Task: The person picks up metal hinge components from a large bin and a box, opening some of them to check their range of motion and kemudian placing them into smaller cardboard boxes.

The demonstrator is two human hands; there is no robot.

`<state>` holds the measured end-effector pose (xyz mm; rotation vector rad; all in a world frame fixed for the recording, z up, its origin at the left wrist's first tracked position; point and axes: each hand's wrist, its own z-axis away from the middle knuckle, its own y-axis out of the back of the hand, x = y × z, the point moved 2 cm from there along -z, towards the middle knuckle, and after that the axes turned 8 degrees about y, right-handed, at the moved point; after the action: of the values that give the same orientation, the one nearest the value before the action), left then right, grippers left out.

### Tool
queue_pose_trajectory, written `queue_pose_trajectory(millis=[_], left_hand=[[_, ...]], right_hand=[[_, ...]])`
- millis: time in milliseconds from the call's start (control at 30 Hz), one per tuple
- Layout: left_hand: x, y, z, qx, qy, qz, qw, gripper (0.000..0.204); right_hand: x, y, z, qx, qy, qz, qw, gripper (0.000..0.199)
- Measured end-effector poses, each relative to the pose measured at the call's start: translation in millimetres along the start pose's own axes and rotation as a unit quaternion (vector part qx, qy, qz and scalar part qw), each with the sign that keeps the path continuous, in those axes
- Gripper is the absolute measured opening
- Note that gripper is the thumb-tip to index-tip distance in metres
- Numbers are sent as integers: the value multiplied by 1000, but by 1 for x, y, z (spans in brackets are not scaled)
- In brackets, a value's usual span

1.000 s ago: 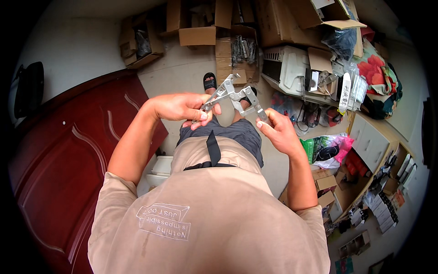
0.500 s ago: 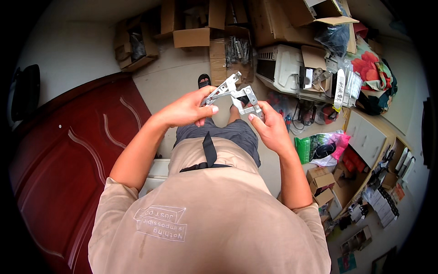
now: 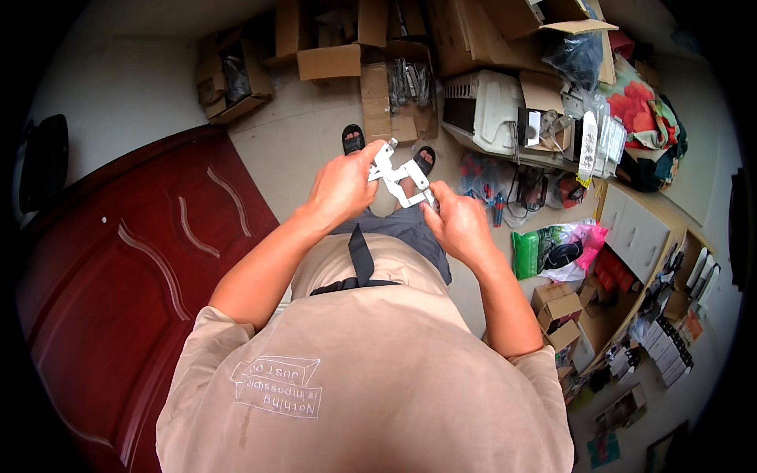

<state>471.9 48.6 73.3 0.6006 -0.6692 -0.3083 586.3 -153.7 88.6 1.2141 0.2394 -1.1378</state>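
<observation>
Between my two hands, in front of my lap, is a jointed metal hinge [image 3: 413,173] in pale silver, its linked arms partly unfolded. My left hand [image 3: 341,188] grips one end, with the fingers wrapped round it and hiding much of that part. The opposite end is pinched by my right hand [image 3: 460,226], thumb against the near side. Beneath the hinge show my sandalled feet and grey shorts.
On the left leans a dark red panelled door [image 3: 150,284]. Open cardboard boxes [image 3: 330,63] stand on the floor ahead. To the right are a white plastic crate [image 3: 490,110], a green and pink bag [image 3: 556,251] and a cabinet [image 3: 635,236] with crowded shelves.
The hinge has turned and dropped slightly, and its arms sit closer together. My left hand has moved right toward my right hand, which has come a little lower. Both keep their hold.
</observation>
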Motion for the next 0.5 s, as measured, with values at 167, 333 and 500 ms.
queue_pose_trajectory(millis=[167, 333, 500], left_hand=[[-12, 7, -3, -49, -23, 12, 998, 56], [-9, 11, 2, -44, -48, 31, 997, 52], [-9, 3, 5, -34, -111, 24, 993, 59]], right_hand=[[-1, 4, 7, -18, 25, -11, 999, 24], [4, 5, 8, -23, 35, 1, 999, 25], [14, 2, 16, -33, 43, 2, 999, 25]])
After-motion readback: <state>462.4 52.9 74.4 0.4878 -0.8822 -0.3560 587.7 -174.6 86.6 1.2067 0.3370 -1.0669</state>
